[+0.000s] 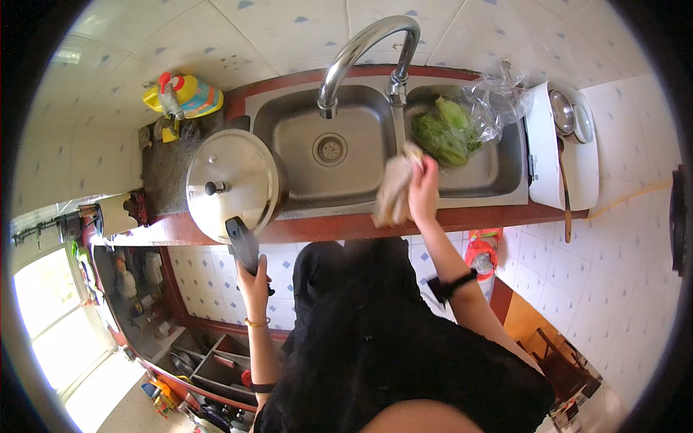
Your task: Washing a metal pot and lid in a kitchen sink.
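Observation:
My left hand [254, 281] is closed around the black handle [243, 246] of a lidded metal pot, probably a pressure cooker. Its shiny round lid [233, 168] with a black knob lies over the counter just left of the sink. In my right hand [424, 189] is a beige cloth [395, 189], bunched at the top and hanging over the front edge between the two basins. The cloth is a little blurred. Green leafy vegetables [446, 132] rest in the right basin, beside and partly under a clear plastic bag [495, 105].
A chrome faucet [368, 40] arches over the left basin [346, 178]. Yellow bottles [200, 97] stand at the back left. Right of the sink, a white rack [582, 178] holds metal bowls and a wooden-handled utensil [564, 189]. Below hangs a red bag [479, 251].

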`<state>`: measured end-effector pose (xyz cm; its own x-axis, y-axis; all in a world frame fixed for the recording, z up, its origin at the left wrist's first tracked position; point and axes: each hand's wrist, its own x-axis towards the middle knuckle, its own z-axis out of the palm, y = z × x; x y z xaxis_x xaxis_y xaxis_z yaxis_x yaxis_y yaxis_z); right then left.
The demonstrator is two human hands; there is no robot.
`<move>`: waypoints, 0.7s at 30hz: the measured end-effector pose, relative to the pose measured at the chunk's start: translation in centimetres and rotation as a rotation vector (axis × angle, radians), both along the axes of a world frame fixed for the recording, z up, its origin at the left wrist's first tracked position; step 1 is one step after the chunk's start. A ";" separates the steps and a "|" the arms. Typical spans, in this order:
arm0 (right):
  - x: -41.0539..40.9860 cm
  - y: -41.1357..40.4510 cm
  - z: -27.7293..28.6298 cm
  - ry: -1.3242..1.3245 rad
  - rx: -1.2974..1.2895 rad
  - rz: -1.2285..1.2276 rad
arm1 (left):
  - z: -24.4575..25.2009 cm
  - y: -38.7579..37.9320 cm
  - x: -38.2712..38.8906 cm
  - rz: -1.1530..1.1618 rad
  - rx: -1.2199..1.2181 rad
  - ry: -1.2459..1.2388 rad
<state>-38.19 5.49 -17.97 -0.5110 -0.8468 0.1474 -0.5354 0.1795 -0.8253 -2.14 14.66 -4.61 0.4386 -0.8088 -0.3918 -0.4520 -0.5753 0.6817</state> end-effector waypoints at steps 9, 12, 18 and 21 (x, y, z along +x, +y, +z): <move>0.5 -8.3 -1.9 0.460 -0.057 0.211 | 0.3 0.3 0.6 -0.017 -0.037 -0.109; -0.7 -4.0 -3.7 0.258 0.057 0.360 | -0.3 0.8 1.1 -0.113 -0.227 -0.099; 3.5 7.1 -1.5 0.169 0.121 0.434 | -1.1 1.3 3.2 -0.208 -0.319 -0.195; 7.7 10.1 -2.4 -0.433 0.246 0.426 | -1.2 1.3 4.1 -0.319 -0.246 -0.393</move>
<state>-30.52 15.55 -20.40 -0.0933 -0.9709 -0.2207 -0.2299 0.2366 -0.9440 2.00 15.97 -5.81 0.2320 -0.9722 -0.0316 -0.8249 -0.2139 0.5233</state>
